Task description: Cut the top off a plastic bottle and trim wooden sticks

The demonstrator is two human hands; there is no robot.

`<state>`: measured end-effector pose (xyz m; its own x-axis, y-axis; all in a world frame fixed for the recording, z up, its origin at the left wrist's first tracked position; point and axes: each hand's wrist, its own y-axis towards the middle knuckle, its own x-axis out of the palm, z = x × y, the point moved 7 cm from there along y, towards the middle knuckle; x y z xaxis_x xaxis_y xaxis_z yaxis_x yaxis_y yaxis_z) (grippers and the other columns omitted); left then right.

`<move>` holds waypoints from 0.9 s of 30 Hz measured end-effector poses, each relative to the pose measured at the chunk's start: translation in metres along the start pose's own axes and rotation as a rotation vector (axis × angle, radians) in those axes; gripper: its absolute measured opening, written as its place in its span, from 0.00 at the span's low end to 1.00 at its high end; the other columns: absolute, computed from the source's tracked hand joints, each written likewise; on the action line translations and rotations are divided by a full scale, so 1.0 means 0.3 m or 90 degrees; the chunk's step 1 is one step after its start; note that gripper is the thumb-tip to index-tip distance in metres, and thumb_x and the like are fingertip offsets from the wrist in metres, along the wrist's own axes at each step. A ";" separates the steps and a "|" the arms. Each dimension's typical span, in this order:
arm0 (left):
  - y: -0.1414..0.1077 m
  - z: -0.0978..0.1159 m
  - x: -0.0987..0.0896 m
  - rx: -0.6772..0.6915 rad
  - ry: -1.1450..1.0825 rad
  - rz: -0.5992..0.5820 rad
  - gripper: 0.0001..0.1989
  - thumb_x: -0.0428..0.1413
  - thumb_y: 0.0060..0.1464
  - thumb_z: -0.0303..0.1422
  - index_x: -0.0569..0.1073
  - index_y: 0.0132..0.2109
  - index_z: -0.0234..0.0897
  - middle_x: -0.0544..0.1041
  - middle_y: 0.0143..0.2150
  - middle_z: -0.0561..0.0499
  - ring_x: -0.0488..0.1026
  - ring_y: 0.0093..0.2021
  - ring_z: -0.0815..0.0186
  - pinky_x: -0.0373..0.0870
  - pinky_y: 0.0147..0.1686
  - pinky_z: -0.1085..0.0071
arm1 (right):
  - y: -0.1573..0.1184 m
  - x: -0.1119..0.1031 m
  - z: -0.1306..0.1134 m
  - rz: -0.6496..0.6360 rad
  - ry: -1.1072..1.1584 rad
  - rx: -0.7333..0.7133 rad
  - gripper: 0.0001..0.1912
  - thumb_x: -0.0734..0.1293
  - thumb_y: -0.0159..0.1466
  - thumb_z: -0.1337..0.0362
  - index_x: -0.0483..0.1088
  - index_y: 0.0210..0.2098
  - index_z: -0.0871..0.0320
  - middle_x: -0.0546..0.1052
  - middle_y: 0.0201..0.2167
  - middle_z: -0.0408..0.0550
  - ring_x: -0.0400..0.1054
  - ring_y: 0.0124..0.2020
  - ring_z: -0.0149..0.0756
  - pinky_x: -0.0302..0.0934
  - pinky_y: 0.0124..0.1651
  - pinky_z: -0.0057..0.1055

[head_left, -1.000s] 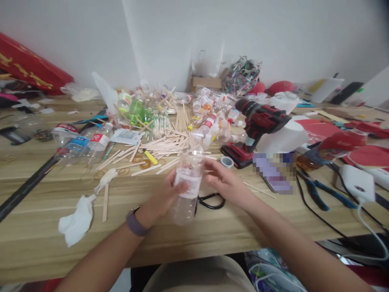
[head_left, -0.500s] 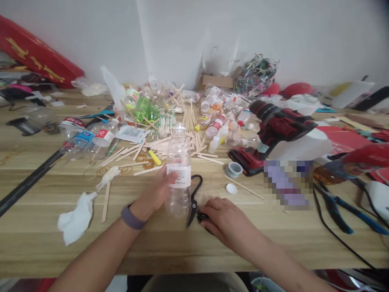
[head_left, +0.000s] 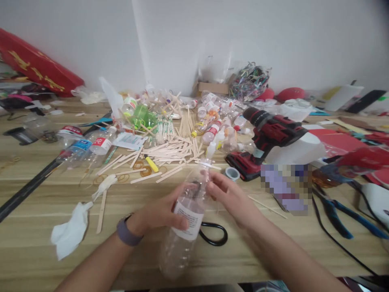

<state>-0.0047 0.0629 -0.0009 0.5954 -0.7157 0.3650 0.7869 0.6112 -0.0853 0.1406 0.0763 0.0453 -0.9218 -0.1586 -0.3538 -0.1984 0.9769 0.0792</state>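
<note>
My left hand (head_left: 165,209) is wrapped round the middle of a clear plastic bottle (head_left: 176,253), its thumb across the white printed label (head_left: 189,219). The bottle is tilted, its neck pointing up and away to the right. At the neck, just below the white cap (head_left: 206,163), the fingers of my right hand (head_left: 226,192) close on the bottle; their tips are partly blurred. On the table behind the bottle lie black-handled scissors (head_left: 223,242). One handle loop shows, and the rest is seen only dimly through the bottle or is hidden.
Wooden craft sticks (head_left: 173,150) lie heaped beyond my hands, with a yellow-handled tool (head_left: 152,164) among them. Plastic bottles crowd the back. A red cordless drill (head_left: 270,134) and blue-handled pliers (head_left: 337,219) are on the right. Crumpled tissue (head_left: 71,231) lies left.
My right hand has left the scissors and risen to the bottle's neck. The bottle has gone from upright to tilted and come nearer to me, still in my left hand.
</note>
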 end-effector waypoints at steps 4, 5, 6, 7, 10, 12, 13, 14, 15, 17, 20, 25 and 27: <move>0.009 0.009 0.010 0.021 -0.081 -0.011 0.33 0.63 0.47 0.54 0.72 0.53 0.36 0.80 0.40 0.45 0.78 0.37 0.59 0.73 0.36 0.68 | 0.017 0.081 0.013 -0.057 -0.005 0.007 0.21 0.60 0.66 0.47 0.70 0.45 0.57 0.77 0.35 0.48 0.72 0.33 0.37 0.67 0.34 0.33; 0.013 0.010 -0.005 0.024 -0.123 0.013 0.30 0.62 0.50 0.54 0.73 0.51 0.35 0.80 0.38 0.45 0.78 0.35 0.60 0.73 0.34 0.69 | 0.016 0.087 0.024 -0.056 -0.032 0.006 0.21 0.61 0.65 0.48 0.70 0.46 0.58 0.76 0.35 0.48 0.71 0.33 0.37 0.67 0.35 0.33; 0.017 0.007 -0.026 0.020 -0.162 0.040 0.27 0.61 0.52 0.52 0.74 0.50 0.35 0.80 0.36 0.46 0.78 0.32 0.62 0.73 0.32 0.70 | 0.011 0.086 0.036 -0.047 -0.069 0.004 0.21 0.62 0.65 0.49 0.69 0.48 0.59 0.76 0.36 0.49 0.71 0.34 0.38 0.66 0.36 0.34; 0.020 0.004 -0.049 0.013 -0.198 0.063 0.24 0.61 0.53 0.49 0.74 0.49 0.35 0.80 0.36 0.47 0.78 0.30 0.63 0.73 0.30 0.70 | 0.003 0.081 0.048 -0.034 -0.114 0.003 0.20 0.63 0.65 0.52 0.68 0.49 0.60 0.75 0.38 0.51 0.70 0.36 0.40 0.66 0.38 0.36; 0.024 0.008 -0.114 0.009 -0.272 0.089 0.23 0.61 0.53 0.47 0.73 0.48 0.35 0.81 0.36 0.48 0.79 0.31 0.61 0.74 0.30 0.69 | -0.041 0.080 0.077 -0.052 -0.272 0.005 0.12 0.69 0.63 0.60 0.71 0.43 0.60 0.73 0.40 0.55 0.68 0.42 0.46 0.62 0.45 0.42; 0.023 0.014 -0.142 0.012 -0.302 0.092 0.23 0.60 0.52 0.47 0.73 0.48 0.35 0.81 0.35 0.47 0.80 0.31 0.60 0.75 0.30 0.68 | -0.079 0.111 0.090 -0.115 -0.366 0.017 0.08 0.73 0.58 0.65 0.72 0.35 0.59 0.74 0.38 0.55 0.68 0.42 0.50 0.61 0.46 0.45; 0.021 0.017 -0.151 0.015 -0.315 0.096 0.22 0.59 0.53 0.47 0.73 0.48 0.35 0.81 0.35 0.47 0.80 0.30 0.60 0.75 0.29 0.68 | -0.098 0.130 0.094 -0.144 -0.405 0.026 0.08 0.74 0.57 0.67 0.72 0.34 0.60 0.74 0.37 0.55 0.69 0.41 0.52 0.61 0.46 0.46; 0.019 0.019 -0.155 0.016 -0.325 0.101 0.22 0.58 0.54 0.47 0.72 0.48 0.35 0.81 0.35 0.47 0.80 0.30 0.60 0.75 0.29 0.68 | -0.113 0.149 0.096 -0.165 -0.438 0.035 0.08 0.74 0.57 0.69 0.72 0.35 0.61 0.74 0.37 0.57 0.69 0.40 0.53 0.61 0.45 0.46; 0.017 0.020 -0.156 0.016 -0.328 0.106 0.21 0.58 0.54 0.47 0.72 0.48 0.35 0.81 0.35 0.47 0.80 0.30 0.60 0.74 0.29 0.68 | -0.124 0.167 0.096 -0.182 -0.463 0.043 0.07 0.72 0.58 0.71 0.72 0.36 0.63 0.74 0.38 0.58 0.69 0.41 0.53 0.62 0.44 0.46; 0.015 0.025 -0.151 0.019 -0.325 0.116 0.22 0.57 0.55 0.47 0.72 0.48 0.35 0.81 0.35 0.47 0.80 0.30 0.60 0.74 0.29 0.68 | -0.134 0.197 0.095 -0.212 -0.488 0.055 0.06 0.69 0.60 0.73 0.72 0.38 0.64 0.74 0.39 0.60 0.70 0.41 0.52 0.62 0.44 0.43; 0.013 0.042 -0.147 0.036 -0.305 0.124 0.23 0.57 0.54 0.47 0.71 0.48 0.34 0.81 0.34 0.46 0.80 0.29 0.59 0.74 0.28 0.67 | -0.131 0.213 0.090 -0.247 -0.483 0.062 0.05 0.67 0.58 0.74 0.70 0.34 0.61 0.74 0.37 0.56 0.70 0.40 0.47 0.62 0.41 0.37; 0.005 0.081 -0.163 0.079 -0.292 0.131 0.28 0.61 0.47 0.50 0.71 0.48 0.34 0.80 0.33 0.47 0.78 0.27 0.60 0.73 0.27 0.67 | -0.131 0.160 0.075 -0.242 -0.389 0.091 0.09 0.65 0.56 0.73 0.60 0.28 0.55 0.68 0.25 0.42 0.62 0.26 0.34 0.53 0.28 0.29; -0.004 0.092 -0.175 0.104 -0.298 0.150 0.29 0.61 0.47 0.51 0.71 0.48 0.33 0.79 0.33 0.47 0.77 0.27 0.61 0.73 0.26 0.68 | -0.141 0.142 0.062 -0.264 -0.306 0.090 0.10 0.64 0.55 0.73 0.58 0.28 0.54 0.64 0.22 0.37 0.57 0.23 0.29 0.51 0.25 0.26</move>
<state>-0.0413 0.1091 0.0057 0.5872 -0.3493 0.7302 0.5836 0.8078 -0.0830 0.1159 0.0309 0.0096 -0.5201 -0.4762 -0.7090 -0.4296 0.8634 -0.2646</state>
